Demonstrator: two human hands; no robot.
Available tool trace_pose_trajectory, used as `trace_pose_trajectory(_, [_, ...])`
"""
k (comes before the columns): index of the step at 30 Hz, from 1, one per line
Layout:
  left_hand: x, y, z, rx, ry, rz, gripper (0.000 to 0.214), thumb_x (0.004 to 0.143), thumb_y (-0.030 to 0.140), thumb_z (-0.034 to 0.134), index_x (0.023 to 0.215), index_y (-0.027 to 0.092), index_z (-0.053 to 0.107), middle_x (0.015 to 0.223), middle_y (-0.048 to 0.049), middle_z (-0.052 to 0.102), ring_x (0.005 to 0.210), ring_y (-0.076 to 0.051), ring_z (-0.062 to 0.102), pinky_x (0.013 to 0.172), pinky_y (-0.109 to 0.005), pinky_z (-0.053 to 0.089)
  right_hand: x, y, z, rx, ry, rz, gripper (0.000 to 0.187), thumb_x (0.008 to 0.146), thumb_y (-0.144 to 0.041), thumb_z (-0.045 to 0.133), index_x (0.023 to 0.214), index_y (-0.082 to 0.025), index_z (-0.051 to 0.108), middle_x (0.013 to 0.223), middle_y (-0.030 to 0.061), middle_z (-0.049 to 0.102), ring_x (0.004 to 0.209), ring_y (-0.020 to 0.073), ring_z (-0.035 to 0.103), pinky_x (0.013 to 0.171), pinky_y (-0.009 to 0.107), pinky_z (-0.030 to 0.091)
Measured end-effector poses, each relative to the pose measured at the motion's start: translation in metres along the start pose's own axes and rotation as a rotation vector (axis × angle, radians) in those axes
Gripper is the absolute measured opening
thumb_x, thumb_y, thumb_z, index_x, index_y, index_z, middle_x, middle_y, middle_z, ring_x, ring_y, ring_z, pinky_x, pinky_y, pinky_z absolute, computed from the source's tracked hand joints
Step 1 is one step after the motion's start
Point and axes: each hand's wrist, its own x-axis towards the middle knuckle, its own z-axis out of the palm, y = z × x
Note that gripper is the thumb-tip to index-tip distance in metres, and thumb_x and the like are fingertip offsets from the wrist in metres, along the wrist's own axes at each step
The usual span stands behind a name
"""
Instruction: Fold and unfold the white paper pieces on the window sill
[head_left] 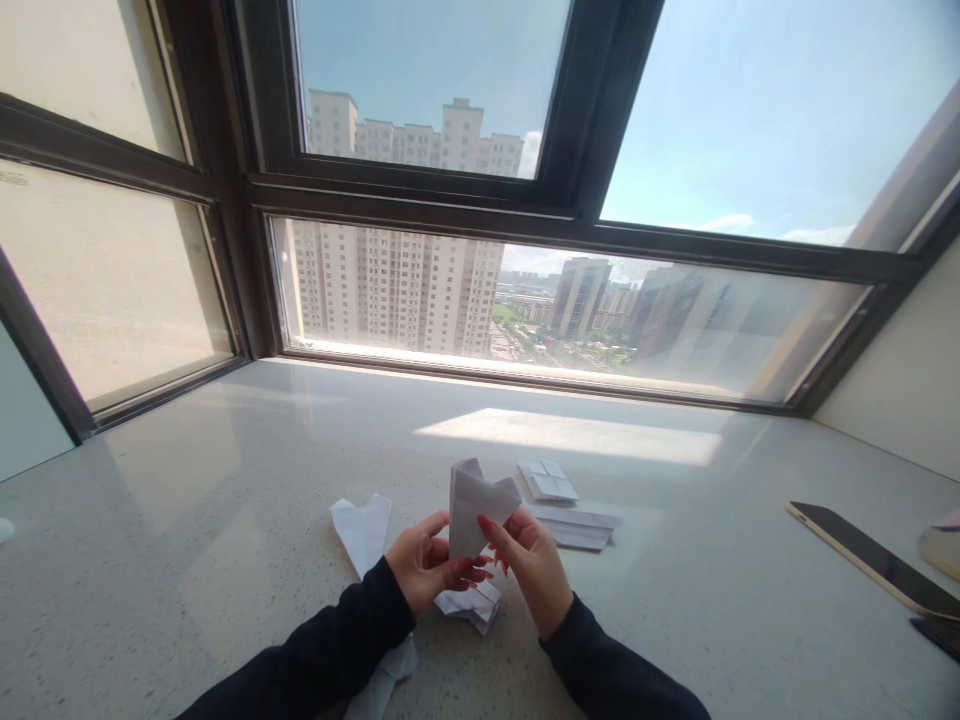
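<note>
Both of my hands hold up a folded white paper piece [475,505] above a pale stone sill [225,560]. My left hand [425,567] pinches its lower left edge, fingers closed. On the right side my right hand [531,568] grips the paper with thumb and fingers. Under my hands lies a crumpled folded paper [472,605]. A folded white paper plane [364,530] lies to the left, partly beneath my left sleeve.
A small folded paper square [549,481] and a flat folded sheet [579,527] lie just beyond my right hand. A dark phone [874,558] rests at the right edge. Large dark-framed windows [420,200] stand behind the sill, showing tall buildings.
</note>
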Motion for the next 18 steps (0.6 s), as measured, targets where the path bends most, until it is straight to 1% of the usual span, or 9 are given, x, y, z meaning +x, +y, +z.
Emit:
trace_pose_trajectory(2, [0.0,0.001,0.0,0.015,0.017,0.023,0.071,0.057,0.035,0.072,0.114,0.009,0.04,0.077,-0.014,0.067,0.072,-0.025,0.064,0.061,-0.029,0.045,0.0,-0.001,0.0,0.013,0.018,-0.02,0.032,0.06,-0.043,0.066,0.071,-0.014,0.057,0.052,-0.0034,0.051,0.045,0.0077,0.04,0.041,0.02,0.032])
trace_pose_trajectory(5, [0.0,0.002,-0.001,0.042,0.042,0.056,0.085,0.058,0.035,0.071,0.126,0.011,0.025,0.073,-0.0112,0.067,0.068,-0.023,0.064,0.059,-0.028,0.045,-0.001,-0.003,0.002,0.061,0.031,-0.019,0.032,0.057,-0.042,0.068,0.072,-0.015,0.057,0.052,-0.0037,0.051,0.044,0.008,0.041,0.038,0.019,0.031])
trace_pose_trajectory(7, [0.0,0.001,-0.002,0.072,0.03,0.076,0.088,0.06,0.034,0.07,0.129,0.011,0.02,0.069,-0.0094,0.067,0.065,-0.022,0.064,0.058,-0.027,0.045,-0.002,-0.005,0.004,0.071,0.01,0.007,0.033,0.055,-0.043,0.069,0.069,-0.016,0.058,0.05,-0.0039,0.051,0.042,0.0079,0.04,0.037,0.019,0.03])
trace_pose_trajectory(9, [0.001,0.0,-0.005,0.116,-0.004,0.101,0.083,0.061,0.033,0.069,0.127,0.011,0.024,0.066,-0.0082,0.066,0.062,-0.02,0.063,0.057,-0.027,0.045,-0.003,-0.007,0.005,0.06,-0.016,0.022,0.032,0.054,-0.044,0.068,0.066,-0.015,0.059,0.05,-0.003,0.053,0.041,0.0077,0.04,0.038,0.02,0.031])
trace_pose_trajectory(12, [0.004,0.004,-0.014,0.236,-0.034,0.183,0.064,0.064,0.037,0.065,0.117,0.012,0.041,0.069,-0.0073,0.066,0.064,-0.019,0.062,0.058,-0.027,0.044,-0.003,-0.007,0.003,0.025,0.002,-0.009,0.03,0.056,-0.043,0.068,0.062,-0.015,0.061,0.05,-0.0026,0.053,0.041,0.0076,0.038,0.039,0.021,0.031])
trace_pose_trajectory(14, [0.007,0.013,-0.026,0.437,0.003,0.274,0.047,0.066,0.04,0.061,0.105,0.016,0.053,0.074,-0.0067,0.065,0.067,-0.018,0.06,0.058,-0.026,0.043,-0.002,-0.006,0.0,-0.018,0.05,-0.027,0.029,0.057,-0.043,0.067,0.06,-0.015,0.06,0.046,-0.0032,0.05,0.041,0.0079,0.038,0.039,0.021,0.03])
trace_pose_trajectory(16, [0.011,0.027,-0.042,0.794,0.096,0.361,0.031,0.068,0.041,0.057,0.088,0.019,0.062,0.075,-0.0059,0.064,0.07,-0.018,0.057,0.057,-0.024,0.041,0.001,-0.002,-0.003,-0.059,0.104,-0.022,0.03,0.058,-0.043,0.066,0.056,-0.014,0.058,0.043,-0.0035,0.048,0.04,0.0079,0.037,0.039,0.021,0.028])
trace_pose_trajectory(17, [0.012,0.034,-0.051,0.986,0.148,0.385,0.028,0.068,0.042,0.055,0.08,0.018,0.064,0.073,-0.0056,0.063,0.068,-0.017,0.056,0.06,-0.026,0.042,0.001,-0.001,-0.004,-0.072,0.125,-0.015,0.031,0.059,-0.044,0.065,0.055,-0.014,0.057,0.043,-0.0035,0.048,0.039,0.0077,0.037,0.038,0.021,0.028])
trace_pose_trajectory(18, [0.013,0.042,-0.06,1.179,0.216,0.372,0.029,0.07,0.043,0.051,0.073,0.017,0.063,0.07,-0.0059,0.061,0.067,-0.017,0.054,0.064,-0.029,0.042,0.002,0.001,-0.005,-0.079,0.138,-0.009,0.032,0.058,-0.044,0.065,0.054,-0.014,0.057,0.043,-0.0035,0.048,0.039,0.0075,0.037,0.038,0.021,0.028])
